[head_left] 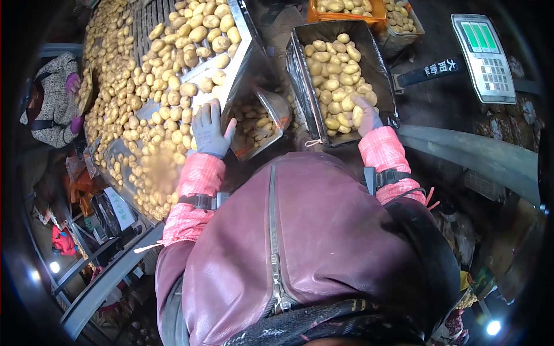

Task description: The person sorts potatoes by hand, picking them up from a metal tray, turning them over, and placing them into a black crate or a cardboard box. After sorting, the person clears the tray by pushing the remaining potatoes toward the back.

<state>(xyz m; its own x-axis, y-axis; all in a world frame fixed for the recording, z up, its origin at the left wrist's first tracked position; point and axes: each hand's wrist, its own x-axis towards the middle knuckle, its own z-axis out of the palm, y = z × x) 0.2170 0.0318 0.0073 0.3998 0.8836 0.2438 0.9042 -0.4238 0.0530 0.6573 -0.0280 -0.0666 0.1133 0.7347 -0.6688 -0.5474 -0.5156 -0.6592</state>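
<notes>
Head view: the right hand, half-curled, hold indeterminable, is nearer the potatoes, which lie leftward and forward along the black crate's long axis, while the left hand, spread and empty, lies at the table rim.

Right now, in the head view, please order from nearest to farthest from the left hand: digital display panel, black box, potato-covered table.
1. Potato-covered table, right at the left hand.
2. Black box, to its right.
3. Digital display panel, farther right.
</notes>
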